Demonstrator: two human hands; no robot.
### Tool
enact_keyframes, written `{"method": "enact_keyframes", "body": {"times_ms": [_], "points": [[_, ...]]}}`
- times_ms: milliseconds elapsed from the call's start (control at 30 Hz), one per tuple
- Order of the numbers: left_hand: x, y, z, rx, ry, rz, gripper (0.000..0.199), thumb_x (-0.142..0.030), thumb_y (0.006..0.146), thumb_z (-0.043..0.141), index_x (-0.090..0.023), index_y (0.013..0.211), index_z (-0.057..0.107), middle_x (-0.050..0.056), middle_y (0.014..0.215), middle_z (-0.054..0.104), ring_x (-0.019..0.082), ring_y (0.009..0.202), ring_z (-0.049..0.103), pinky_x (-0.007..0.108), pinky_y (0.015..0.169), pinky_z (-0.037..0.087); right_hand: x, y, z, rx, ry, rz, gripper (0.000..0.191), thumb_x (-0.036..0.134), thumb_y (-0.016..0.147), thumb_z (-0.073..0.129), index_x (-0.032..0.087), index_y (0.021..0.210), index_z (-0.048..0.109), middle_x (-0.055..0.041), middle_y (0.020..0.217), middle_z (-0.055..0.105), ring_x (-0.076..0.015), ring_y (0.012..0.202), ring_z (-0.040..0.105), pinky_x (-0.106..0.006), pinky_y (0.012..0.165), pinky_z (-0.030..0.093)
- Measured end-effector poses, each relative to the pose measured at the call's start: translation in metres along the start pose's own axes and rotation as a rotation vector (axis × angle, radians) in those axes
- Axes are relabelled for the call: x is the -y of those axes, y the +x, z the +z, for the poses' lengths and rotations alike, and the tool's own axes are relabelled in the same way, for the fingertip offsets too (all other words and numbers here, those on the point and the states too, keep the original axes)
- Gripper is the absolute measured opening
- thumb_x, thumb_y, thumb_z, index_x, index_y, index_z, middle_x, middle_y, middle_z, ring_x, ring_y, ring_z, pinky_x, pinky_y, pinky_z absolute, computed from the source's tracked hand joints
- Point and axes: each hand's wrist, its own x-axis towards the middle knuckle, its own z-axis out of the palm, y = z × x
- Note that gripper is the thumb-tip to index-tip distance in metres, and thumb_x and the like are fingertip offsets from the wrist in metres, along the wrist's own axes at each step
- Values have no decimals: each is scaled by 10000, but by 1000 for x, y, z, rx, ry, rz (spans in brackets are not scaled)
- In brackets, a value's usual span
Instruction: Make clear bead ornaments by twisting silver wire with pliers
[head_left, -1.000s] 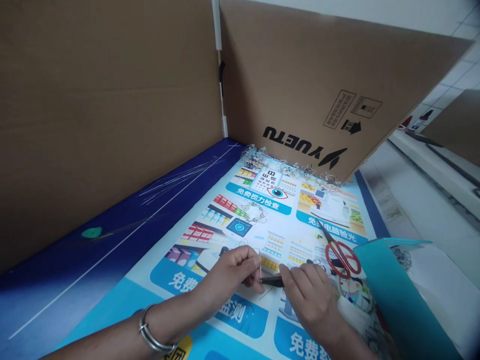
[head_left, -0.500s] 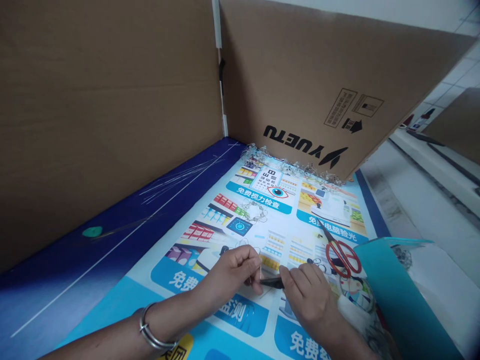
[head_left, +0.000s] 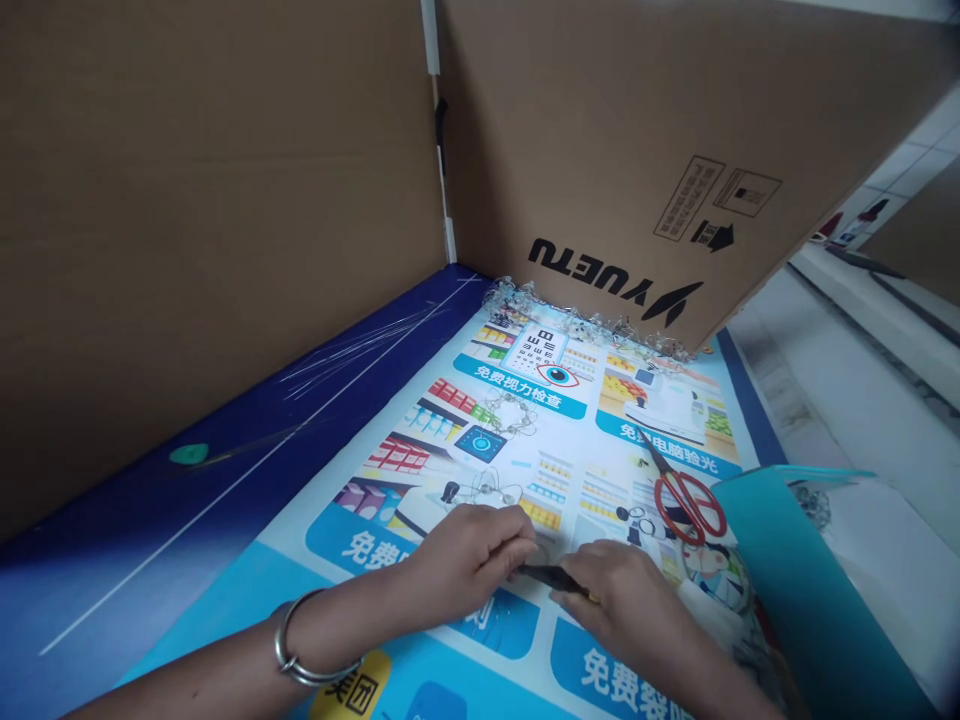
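Low in the middle of the head view, my right hand (head_left: 619, 592) is closed around a dark, pointed tool (head_left: 556, 577), whose tip points left. My left hand (head_left: 480, 558) is pinched at that tip, and what its fingers hold is too small to make out. Both hands are over a printed blue and white sheet (head_left: 555, 448). A loop of thin wire with clear pieces (head_left: 491, 490) lies just beyond my left hand. Red-handled scissors (head_left: 688, 505) rest open beyond my right hand, beside small dark rings (head_left: 637, 520).
Tall cardboard panels (head_left: 225, 180) stand at the left and back. Clear wire pieces (head_left: 585, 325) line the back panel's foot. Thin strands (head_left: 352, 350) and a green item (head_left: 189, 454) lie at left. A teal box (head_left: 817, 580) stands at right.
My left fingers have closed in more and turned knuckles up. The right hand has turned, and more of the dark tool shows. The view has shifted slightly.
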Motion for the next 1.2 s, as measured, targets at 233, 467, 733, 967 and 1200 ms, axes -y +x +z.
{"method": "enact_keyframes", "body": {"times_ms": [233,467,733,967,1200], "points": [[3,0,-3,47,94,149,222,-249,921,377,-170,793,541,-4,681,590,120,628,523,230,598,365,-3,-1,-4,128,149,35,225,342,806,560,191,646,513,49,651,583,-90,583,515,-226,507,211],[-1,6,-21,51,-42,41,226,-227,898,418,-162,801,612,1,706,623,108,640,552,198,600,392,0,2,-4,56,153,70,131,293,814,552,206,717,552,26,714,597,-122,670,541,-219,558,281],[1,7,-16,-26,-197,-223,245,-267,871,444,-152,706,584,-22,601,592,84,538,534,164,518,382,0,-2,7,-509,-172,-138,172,183,845,478,143,984,573,-65,794,584,-199,769,487,-348,727,352],[0,6,-8,-51,-281,-325,242,-290,844,456,-153,666,544,-33,551,578,71,444,487,155,451,365,14,-6,9,-508,-502,-337,273,98,820,470,69,1074,565,-93,761,569,-218,724,472,-385,649,331],[0,6,-3,-47,-407,-415,239,-338,821,466,-156,676,523,-36,550,551,72,395,464,160,379,337,19,-5,8,-538,-554,-329,269,70,819,445,47,1051,579,-103,745,559,-221,714,462,-387,630,329]]}}
